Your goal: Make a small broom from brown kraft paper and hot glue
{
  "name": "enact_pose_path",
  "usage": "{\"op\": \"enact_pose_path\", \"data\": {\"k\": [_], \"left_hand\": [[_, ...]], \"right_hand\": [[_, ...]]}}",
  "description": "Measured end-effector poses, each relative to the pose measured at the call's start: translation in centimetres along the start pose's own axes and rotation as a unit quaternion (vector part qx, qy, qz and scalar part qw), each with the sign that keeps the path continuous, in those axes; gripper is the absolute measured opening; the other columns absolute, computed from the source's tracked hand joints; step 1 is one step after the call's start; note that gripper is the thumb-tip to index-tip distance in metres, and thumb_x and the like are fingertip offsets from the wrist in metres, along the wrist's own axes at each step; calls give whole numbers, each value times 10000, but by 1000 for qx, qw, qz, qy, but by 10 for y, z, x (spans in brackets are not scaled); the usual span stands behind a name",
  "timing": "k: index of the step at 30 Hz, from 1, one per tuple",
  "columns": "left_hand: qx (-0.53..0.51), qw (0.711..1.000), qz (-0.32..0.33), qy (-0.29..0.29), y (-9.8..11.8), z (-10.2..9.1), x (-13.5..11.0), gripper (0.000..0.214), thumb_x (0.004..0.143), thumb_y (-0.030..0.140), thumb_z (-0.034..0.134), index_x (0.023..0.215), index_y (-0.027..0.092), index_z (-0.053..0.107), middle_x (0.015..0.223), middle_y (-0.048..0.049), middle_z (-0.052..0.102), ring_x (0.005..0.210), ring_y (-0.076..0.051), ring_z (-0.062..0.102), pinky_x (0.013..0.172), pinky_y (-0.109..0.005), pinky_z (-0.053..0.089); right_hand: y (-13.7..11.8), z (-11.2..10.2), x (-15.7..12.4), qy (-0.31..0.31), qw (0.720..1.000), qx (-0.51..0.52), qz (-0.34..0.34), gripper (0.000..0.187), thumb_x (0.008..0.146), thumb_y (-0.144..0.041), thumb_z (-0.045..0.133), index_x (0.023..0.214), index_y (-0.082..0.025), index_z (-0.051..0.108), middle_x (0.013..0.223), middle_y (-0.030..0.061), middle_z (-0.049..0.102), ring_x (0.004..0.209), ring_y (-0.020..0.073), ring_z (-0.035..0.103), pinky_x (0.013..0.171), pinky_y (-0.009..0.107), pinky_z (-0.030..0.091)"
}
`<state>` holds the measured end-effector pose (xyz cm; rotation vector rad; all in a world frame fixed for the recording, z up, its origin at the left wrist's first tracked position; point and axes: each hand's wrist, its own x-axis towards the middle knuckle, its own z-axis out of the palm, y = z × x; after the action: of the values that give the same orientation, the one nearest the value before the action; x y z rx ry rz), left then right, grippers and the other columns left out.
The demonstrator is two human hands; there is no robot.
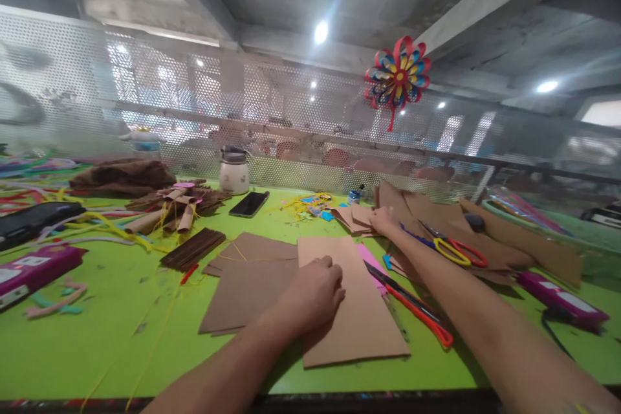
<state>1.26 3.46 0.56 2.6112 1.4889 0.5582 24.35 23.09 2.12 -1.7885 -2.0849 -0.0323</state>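
My left hand (pixel 317 291) rests on a light brown cardboard sheet (pixel 361 330), its fingers curled in; what they hold, if anything, is hidden. Left of it, more brown cardboard sheets (pixel 237 304) lie overlapping. My right hand (pixel 385 221) reaches far forward to small brown cardboard pieces (pixel 356 217), its fingers slightly apart at their edge. Beside the sheet, red-handled scissors (pixel 417 310) lie on the table, partly over a pink paper strip (pixel 363 252). Under and past my right forearm are scissors with yellow and red handles (pixel 451 251), on larger cardboard (pixel 417 207).
On the green table (pixel 111 336) stand a white jar (pixel 234 171) and a small blue bottle (pixel 355 195). A phone (pixel 249 204), dark brown strips (pixel 193 249), cardboard rolls (pixel 182 210) and purple glue guns (pixel 39 272) (pixel 563 299) lie around. A paper flower (pixel 399 76) hangs at the mesh screen.
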Motion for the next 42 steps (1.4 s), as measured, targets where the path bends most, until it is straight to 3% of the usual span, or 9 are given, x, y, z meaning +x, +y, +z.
{"op": "enact_pose_path", "data": {"k": [3,8,13,18,23,29,34,37,42], "left_hand": [[-2,1000,8,2,0,0,1,159,825,294,515,828,183,629,875,-78,608,759,-206,571,657,-306,415],[-1,1000,5,6,3,-1,0,167,818,281,521,819,172,648,872,-86,622,737,-200,577,645,-297,417],[-9,995,-81,61,-3,-6,4,239,850,274,470,786,170,675,852,-86,646,748,-193,597,675,-281,429],[5,973,-203,113,-27,-15,10,252,831,248,476,901,106,673,979,-182,629,930,-277,587,798,-349,430],[-23,957,-265,114,-38,-19,8,284,791,241,537,991,69,643,930,-231,654,932,-336,599,784,-392,431],[-150,944,-265,125,-39,-13,15,377,684,186,655,1054,119,627,783,-119,676,788,-268,626,708,-322,433],[-319,891,-275,169,-40,-5,20,605,601,66,685,1185,151,555,714,-18,623,602,-164,595,582,-252,431],[-425,842,-270,193,-36,-1,18,715,608,61,698,1280,171,479,687,14,600,550,-130,581,542,-227,437],[-567,751,-259,217,-31,-3,14,793,675,88,687,1389,161,351,644,13,603,555,-143,607,539,-236,479]], "right_hand": [[4,-5,3,35,999,-23,29,299,914,-324,548,1168,-166,569,1196,92,577,1006,208,592,850,413,509],[-2,-21,-11,72,997,0,-14,262,913,-329,549,1113,-167,599,1171,76,597,1001,205,595,858,409,504],[-13,-32,-54,91,992,51,-75,216,912,-225,491,982,-150,682,1048,85,691,975,197,625,855,334,479],[-26,-22,-101,44,984,96,-142,271,862,-248,482,897,-177,741,943,39,741,858,187,653,747,246,466],[-36,-11,-119,12,984,93,-152,226,820,-251,525,849,-176,737,860,62,737,778,191,632,698,252,426],[-32,3,-118,13,985,102,-140,245,781,-277,571,939,-160,715,930,108,717,893,237,609,782,297,411],[-29,11,-117,46,976,162,-137,367,741,-220,583,1084,-130,677,1105,152,676,1053,279,564,913,372,398],[-30,10,-116,72,962,220,-142,359,688,-148,587,1027,-175,700,1094,109,689,1059,266,567,951,394,397],[-37,5,-116,84,921,349,-153,346,746,-254,594,1068,-172,689,947,78,716,847,211,642,798,370,507]]}}
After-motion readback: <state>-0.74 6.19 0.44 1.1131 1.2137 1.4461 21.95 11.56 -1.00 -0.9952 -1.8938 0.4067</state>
